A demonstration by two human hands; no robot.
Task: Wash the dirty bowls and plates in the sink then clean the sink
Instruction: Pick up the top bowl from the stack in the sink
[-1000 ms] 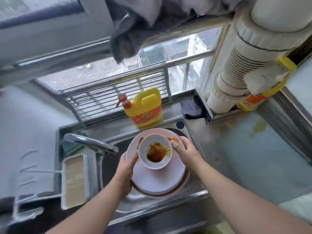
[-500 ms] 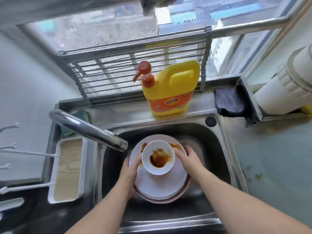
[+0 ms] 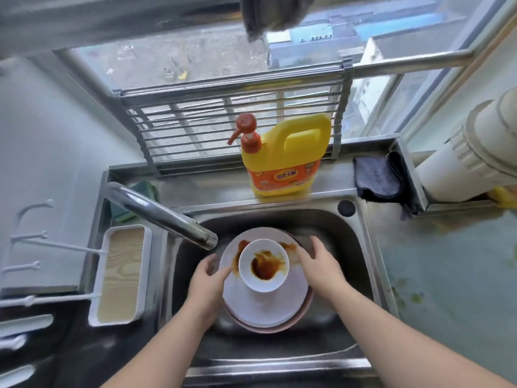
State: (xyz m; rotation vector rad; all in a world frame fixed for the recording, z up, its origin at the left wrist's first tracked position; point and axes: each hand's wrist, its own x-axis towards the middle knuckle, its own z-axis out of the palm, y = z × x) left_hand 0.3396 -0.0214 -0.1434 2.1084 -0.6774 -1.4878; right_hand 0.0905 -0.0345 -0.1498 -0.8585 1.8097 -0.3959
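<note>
A stack of dishes sits in the steel sink (image 3: 352, 247): a small white bowl (image 3: 263, 266) smeared with brown sauce, on a white plate (image 3: 263, 306) with sauce on its far rim, on a pinkish plate (image 3: 303, 312) underneath. My left hand (image 3: 208, 284) lies at the stack's left edge, its fingertips touching the white plate's rim and the thumb raised clear. At the right edge my right hand (image 3: 319, 267) has its fingers straight and spread over the rim. Neither hand grips anything.
The faucet spout (image 3: 159, 214) reaches over the sink from the left, ending just above the stack. A yellow detergent bottle (image 3: 282, 158) with a red pump, a dark cloth (image 3: 377, 177) and a green sponge (image 3: 140, 197) sit on the back ledge. A white tray (image 3: 120, 275) stands left.
The stack has come down from above the sink to its bottom. Both hands have loosened their grip on it, and the view has tilted down toward the sink.
</note>
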